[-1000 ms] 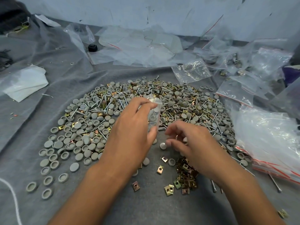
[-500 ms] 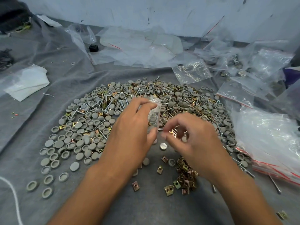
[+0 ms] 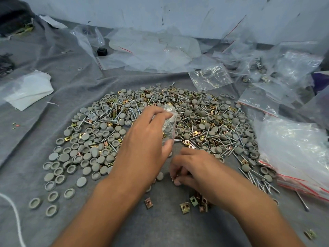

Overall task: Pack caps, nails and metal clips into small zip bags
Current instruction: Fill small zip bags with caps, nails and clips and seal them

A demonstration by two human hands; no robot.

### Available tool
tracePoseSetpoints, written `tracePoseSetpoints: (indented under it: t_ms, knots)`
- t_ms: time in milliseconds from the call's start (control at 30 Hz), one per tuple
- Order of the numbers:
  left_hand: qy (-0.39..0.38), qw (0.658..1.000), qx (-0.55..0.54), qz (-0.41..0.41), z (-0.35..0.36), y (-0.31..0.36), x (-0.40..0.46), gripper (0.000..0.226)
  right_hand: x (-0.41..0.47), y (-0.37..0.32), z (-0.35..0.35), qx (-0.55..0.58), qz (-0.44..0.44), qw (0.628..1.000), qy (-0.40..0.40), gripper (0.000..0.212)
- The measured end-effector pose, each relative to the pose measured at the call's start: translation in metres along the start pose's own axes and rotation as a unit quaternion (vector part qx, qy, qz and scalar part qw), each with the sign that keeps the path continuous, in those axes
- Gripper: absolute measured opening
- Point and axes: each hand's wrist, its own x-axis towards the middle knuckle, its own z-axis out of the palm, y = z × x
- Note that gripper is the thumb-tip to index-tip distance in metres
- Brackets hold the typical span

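The left hand (image 3: 144,148) holds a small clear plastic zip bag (image 3: 169,124) upright, pinched between thumb below and fingertips above, over the near edge of a wide heap of round grey plastic caps (image 3: 92,150), silver nails (image 3: 256,180) and brass-coloured square metal clips (image 3: 185,206) spread on the grey cloth (image 3: 160,229). Just below and right of the bag, the right hand (image 3: 194,168) rests low on the cloth with fingers curled, pinching what seems a small clip, largely hidden. More loose clips lie just beside that wrist.
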Motion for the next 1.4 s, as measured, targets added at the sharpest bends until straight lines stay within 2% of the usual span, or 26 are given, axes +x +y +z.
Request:
tracePoseSetpoints:
  t_ms: [200,233,300,400,467,600,767,900,1033,1067,1100,1167,1233,1300,1400]
  knots:
    - [0.000,1.000,-0.008,-0.007,-0.001,-0.001,0.001,0.060,-0.001,0.008,-0.003,0.057,0.009,0.997,0.048,0.021]
    - [0.001,1.000,-0.009,-0.007,-0.001,-0.001,0.001,0.059,-0.003,0.009,-0.005,0.088,0.007,0.993,0.079,0.020]
    - [0.001,1.000,-0.006,-0.007,-0.001,-0.002,0.001,0.059,-0.006,0.008,-0.011,0.153,-0.020,0.966,0.208,0.013]
    - [0.001,1.000,-0.004,-0.002,-0.001,0.000,0.000,0.060,-0.003,-0.002,-0.016,0.238,-0.084,0.892,0.376,0.012]
    - [-0.001,1.000,-0.012,-0.001,-0.001,0.002,-0.001,0.060,0.005,-0.010,-0.011,0.234,-0.103,0.868,0.425,0.018]
    - [-0.002,1.000,-0.013,0.006,-0.001,0.003,-0.001,0.059,0.016,-0.012,-0.003,0.146,-0.083,0.875,0.454,0.019]
    - [0.003,1.000,-0.004,0.005,-0.002,0.002,-0.001,0.060,0.012,-0.005,-0.007,0.127,-0.075,0.851,0.503,0.014]
    - [0.003,1.000,-0.015,0.005,-0.002,0.005,-0.001,0.058,0.017,-0.007,-0.005,0.081,-0.071,0.885,0.453,0.015]
    - [0.009,1.000,0.000,-0.001,-0.004,0.002,0.000,0.058,0.010,0.004,-0.017,0.144,-0.021,0.867,0.476,0.009]
    - [0.017,1.000,0.009,-0.007,-0.005,0.002,0.001,0.059,0.008,0.008,-0.020,0.153,-0.003,0.873,0.464,0.008]
    - [0.029,0.999,0.019,-0.012,-0.006,0.001,0.001,0.059,0.006,0.013,-0.022,0.154,0.017,0.892,0.425,0.010]
    - [0.067,0.997,0.033,-0.024,-0.008,0.002,0.002,0.059,0.006,0.019,-0.019,0.123,0.054,0.950,0.282,0.014]
    - [0.118,0.992,0.034,-0.034,-0.012,0.002,0.004,0.060,0.008,0.019,-0.010,0.053,0.070,0.982,0.169,0.019]
    - [0.156,0.986,0.043,-0.032,-0.015,0.001,0.004,0.060,0.012,0.015,-0.002,0.011,0.070,0.989,0.133,0.029]
    - [0.137,0.988,0.065,-0.025,-0.017,-0.001,0.003,0.062,0.016,0.010,0.003,-0.018,0.069,0.990,0.125,0.035]
